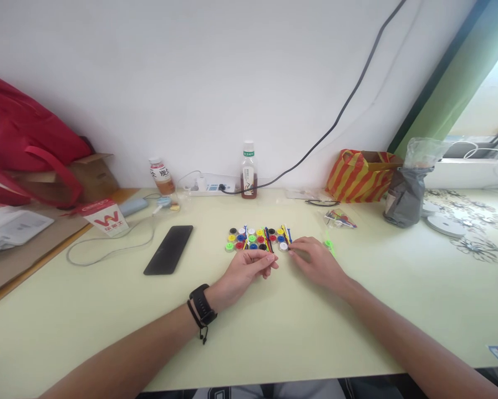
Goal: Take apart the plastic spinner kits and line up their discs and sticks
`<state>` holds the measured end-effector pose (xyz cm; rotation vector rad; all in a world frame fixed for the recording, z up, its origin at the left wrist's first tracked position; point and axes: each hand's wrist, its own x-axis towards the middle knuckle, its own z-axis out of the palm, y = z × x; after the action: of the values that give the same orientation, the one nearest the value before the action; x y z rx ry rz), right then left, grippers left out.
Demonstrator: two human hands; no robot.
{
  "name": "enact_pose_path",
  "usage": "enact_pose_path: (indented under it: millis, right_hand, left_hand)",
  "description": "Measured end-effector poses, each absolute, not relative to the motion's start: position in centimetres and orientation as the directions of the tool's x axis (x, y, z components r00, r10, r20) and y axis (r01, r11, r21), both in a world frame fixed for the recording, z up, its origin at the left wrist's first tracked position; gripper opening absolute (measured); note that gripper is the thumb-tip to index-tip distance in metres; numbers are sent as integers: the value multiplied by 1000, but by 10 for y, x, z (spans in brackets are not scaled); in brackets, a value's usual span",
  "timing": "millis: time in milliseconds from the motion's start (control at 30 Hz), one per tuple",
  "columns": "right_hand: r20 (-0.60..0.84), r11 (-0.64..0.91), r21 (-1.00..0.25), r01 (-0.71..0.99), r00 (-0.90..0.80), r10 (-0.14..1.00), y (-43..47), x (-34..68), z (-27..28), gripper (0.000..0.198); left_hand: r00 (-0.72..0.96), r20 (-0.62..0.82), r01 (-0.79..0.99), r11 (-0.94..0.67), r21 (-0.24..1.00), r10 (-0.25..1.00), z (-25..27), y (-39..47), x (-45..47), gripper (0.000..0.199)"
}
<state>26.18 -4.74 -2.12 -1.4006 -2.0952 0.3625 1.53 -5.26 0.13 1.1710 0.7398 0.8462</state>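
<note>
Just beyond both hands' fingertips lie the coloured discs (257, 239).

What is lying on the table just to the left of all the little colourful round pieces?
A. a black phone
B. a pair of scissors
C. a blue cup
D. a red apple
A: a flat black phone lies on the table left of the rows of colourful round pieces, beyond the left hand.

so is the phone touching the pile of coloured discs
Apart. The head view shows bare table between the black phone and the coloured discs.
</note>
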Motion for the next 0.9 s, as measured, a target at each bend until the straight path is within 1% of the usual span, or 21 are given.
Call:
enact_pose_path:
  millis: [133, 233, 333, 467, 600, 700, 900]
  right_hand:
    - [311, 398, -513, 761, -267, 912, -47, 261, -22, 25]
    - [311, 389, -512, 766, -257, 915, -47, 261, -22, 23]
    - [316, 381, -513, 770, -243, 917, -48, 260, -23, 24]
    - [320, 391, -491, 778, -256, 912, -50, 259, -23, 27]
    - [317, 393, -479, 785, -263, 911, -50, 258, -24, 24]
    - [329, 386, -514, 766, -240, 913, -50, 257, -24, 21]
    - [379, 415, -621, 665, -208, 902, -48, 257, -25, 26]
  left_hand:
    - [489, -35, -137, 116, 984, 872, 1, -54, 17, 32]
    - [496, -30, -95, 88, 992, 868, -1, -56, 19, 36]
    - [542, -30, -33, 57, 998, 840, -2, -58, 21, 39]
    - [628, -29, 23, 18, 1000, 777, -1, -62, 21, 36]
    - [656, -46, 55, 13, 998, 753, 1, -64, 21, 34]
    - [663, -47, 64, 6, 998, 747, 1, -64, 20, 32]
    - [694, -36, 46, 5, 999, 719, 1, -63, 18, 31]
